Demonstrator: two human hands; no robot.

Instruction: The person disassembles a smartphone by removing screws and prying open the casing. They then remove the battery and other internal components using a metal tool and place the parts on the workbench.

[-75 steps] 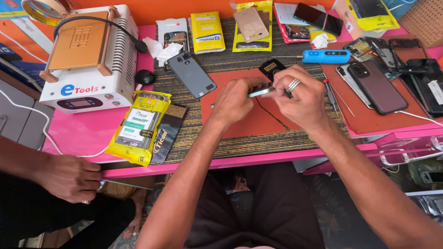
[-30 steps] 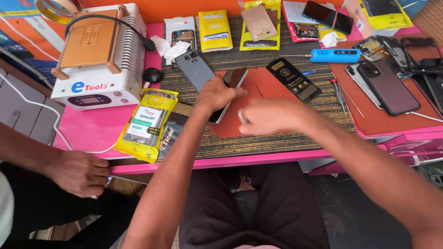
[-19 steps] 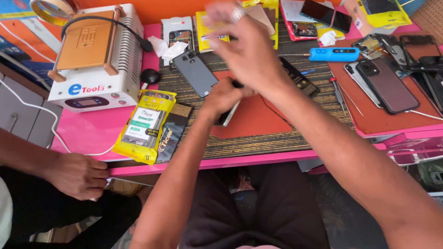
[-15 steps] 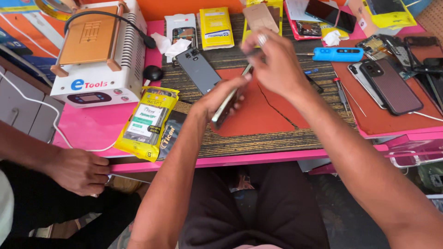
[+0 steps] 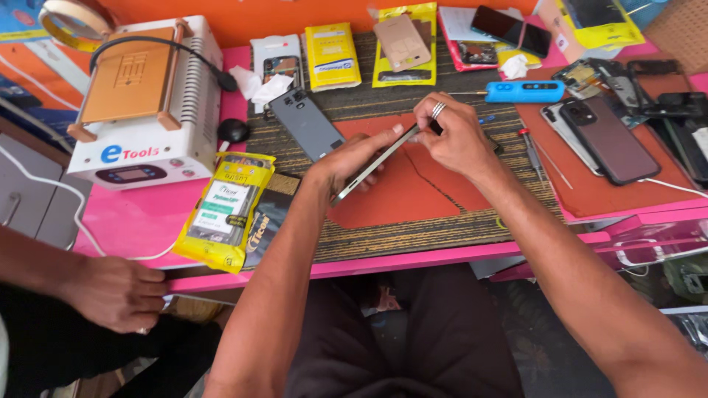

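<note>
Both hands have come down from above the table's far edge and now meet over the red mat (image 5: 398,195) at its middle. Left hand (image 5: 352,158) grips the lower end of a thin phone (image 5: 372,166), held edge-on and tilted; right hand (image 5: 453,136), wearing a ring, pinches its upper end. A grey phone (image 5: 306,124) lies just left. Another person's hand (image 5: 114,295) rests below the near edge.
</note>
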